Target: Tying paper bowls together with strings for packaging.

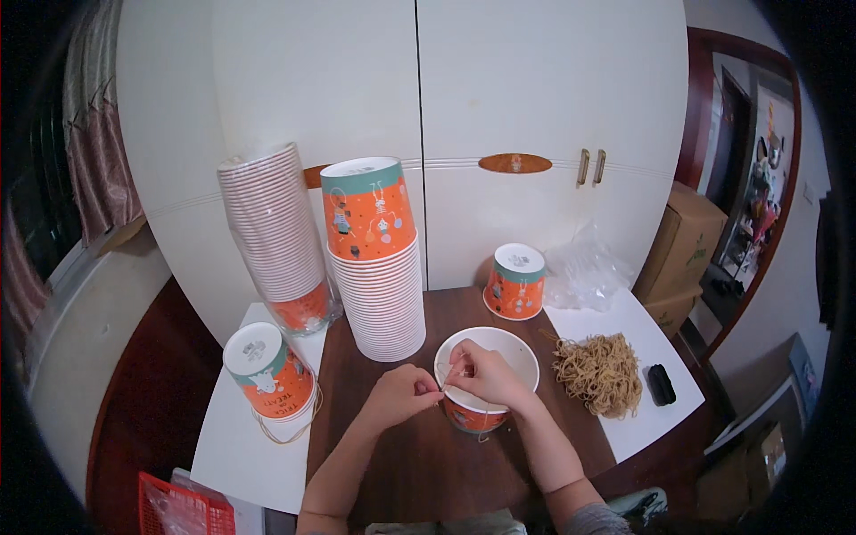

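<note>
An open orange paper bucket [526, 357] with a white inside stands upright on the brown board. At its left rim my left hand [403, 394] is closed in a pinch on a thin tan cord [448, 379]. Over the bucket's mouth, my right hand [486, 374] pinches the same cord between thumb and fingers. Part of the cord also hangs against the bucket's front, near the board. My fingers partly hide where the cord meets the bucket wall. On the right lies a tangled heap of tan cords [599, 374].
A tall stack of upturned buckets [379, 294] rises behind my left hand, beside a plastic-wrapped stack [272, 223]. Single upturned buckets stand left [267, 370] and back right [515, 283]. A clear plastic bag [587, 267] and a small black object [662, 385] are on the right.
</note>
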Motion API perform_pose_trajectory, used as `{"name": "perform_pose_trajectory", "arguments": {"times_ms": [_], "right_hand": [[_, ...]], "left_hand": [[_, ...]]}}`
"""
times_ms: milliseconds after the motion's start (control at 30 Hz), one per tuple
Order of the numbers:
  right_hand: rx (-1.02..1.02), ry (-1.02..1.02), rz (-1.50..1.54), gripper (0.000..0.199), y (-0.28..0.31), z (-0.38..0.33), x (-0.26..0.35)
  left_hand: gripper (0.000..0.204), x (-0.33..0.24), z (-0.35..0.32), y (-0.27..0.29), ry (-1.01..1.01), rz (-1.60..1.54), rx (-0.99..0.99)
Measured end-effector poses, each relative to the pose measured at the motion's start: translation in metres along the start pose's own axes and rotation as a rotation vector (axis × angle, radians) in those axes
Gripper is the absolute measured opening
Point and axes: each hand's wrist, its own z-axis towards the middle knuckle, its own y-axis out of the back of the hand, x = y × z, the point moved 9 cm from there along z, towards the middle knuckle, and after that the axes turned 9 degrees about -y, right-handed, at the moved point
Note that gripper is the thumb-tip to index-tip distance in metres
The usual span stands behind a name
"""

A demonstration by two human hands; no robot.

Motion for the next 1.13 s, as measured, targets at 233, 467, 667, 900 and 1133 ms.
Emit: {"name": "perform_pose_trajectory", "arguments": {"times_ms": [233,467,667,900,1133], "right_hand": [[0.001,-0.039,0.010,0.024,0.001,0.000,0.003],[0.024,-0.040,0.046,0.026,-0.001,-0.001,0.004],[-0.002,0.005,0.046,0.028,-0.001,-0.001,0.000],[-0.039,0.000,0.035,0.026,0.001,-0.001,0.001],[-0.044,0.004,-0.002,0.024,0.002,-0.001,0.002]], "left_hand": [[0.017,-0.011,-0.001,-0.003,-0.128,0.423,-0.058],[0.010,-0.019,-0.001,0.010,-0.254,0.237,-0.275],[0.012,-0.015,0.005,0.006,-0.278,0.194,-0.260],[0.014,0.006,0.008,-0.001,-0.147,0.039,-0.222],[0.020,0.030,0.012,-0.018,-0.069,-0.352,-0.142]]}}
